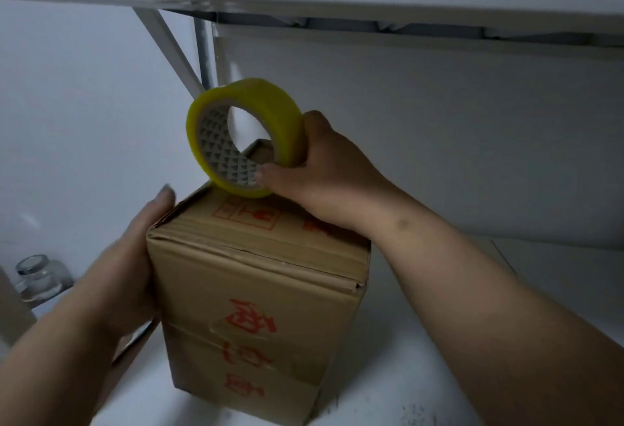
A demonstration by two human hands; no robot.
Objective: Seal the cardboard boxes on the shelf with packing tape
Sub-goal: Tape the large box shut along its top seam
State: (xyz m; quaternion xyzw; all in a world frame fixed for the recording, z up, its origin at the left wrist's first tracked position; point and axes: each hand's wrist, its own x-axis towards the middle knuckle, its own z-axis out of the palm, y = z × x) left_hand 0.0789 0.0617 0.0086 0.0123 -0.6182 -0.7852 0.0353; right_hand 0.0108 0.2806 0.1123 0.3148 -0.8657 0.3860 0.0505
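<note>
Yellow packing-tape roll (244, 136) pinched in my right hand (317, 172); left hand (135, 250) flat against the brown cardboard box (256, 290). Loose flaps could crease tape.

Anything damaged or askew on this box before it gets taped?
Yes. The box has a crumpled top edge, and the flap corner on its right is torn and lifted. The right hand holds the tape roll on top; the left hand steadies the side.
</note>
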